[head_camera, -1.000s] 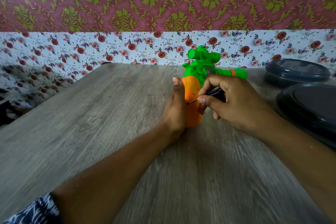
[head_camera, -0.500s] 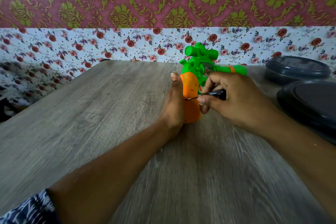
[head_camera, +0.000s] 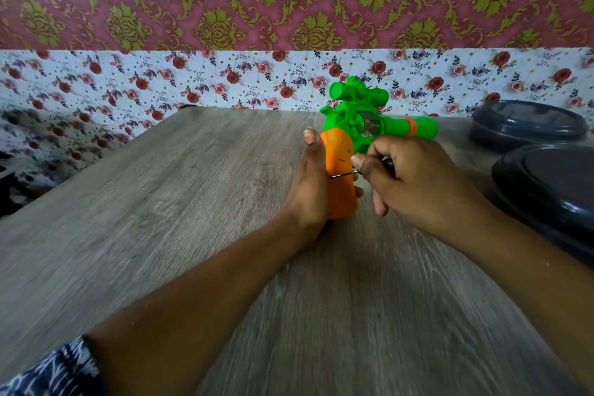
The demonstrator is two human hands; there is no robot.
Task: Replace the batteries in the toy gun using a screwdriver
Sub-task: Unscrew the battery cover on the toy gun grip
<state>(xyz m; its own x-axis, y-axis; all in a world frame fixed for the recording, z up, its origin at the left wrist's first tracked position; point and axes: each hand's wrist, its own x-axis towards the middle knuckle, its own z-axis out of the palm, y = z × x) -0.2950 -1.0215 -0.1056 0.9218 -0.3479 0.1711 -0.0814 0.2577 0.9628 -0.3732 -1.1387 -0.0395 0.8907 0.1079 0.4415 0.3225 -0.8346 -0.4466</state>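
- The toy gun (head_camera: 353,138) is stood on the butt of its orange grip (head_camera: 340,180) on the table (head_camera: 160,202), with the green barrel pointed to the right
- The grip is clasped by the left hand (head_camera: 308,190): the thumb is laid straight up the near left edge, and one fingertip can be seen curled round the far right side, so the toy is pinned between thumb and fingers
- The screwdriver (head_camera: 345,174) is pinched by the right hand (head_camera: 414,183); thumb and forefinger are closed on the dark handle, the other fingers are curled loosely beneath, and only the thin metal shaft is shown beyond the fingertips
- The shaft is held level and its tip is set against the side of the grip, just right of the left thumb, where a screw of the battery cover is presumably seated; the screw itself is too small to be made out
- The cover is not yet seen to be off, and no batteries, old or new, are shown
- The task is therefore judged to be at its first stage: the screw is being worked, while the cover's removal, the swap of batteries and the refastening are all left to do
- Two dark lidded containers (head_camera: 527,125) are stood well right of the right-hand fingers
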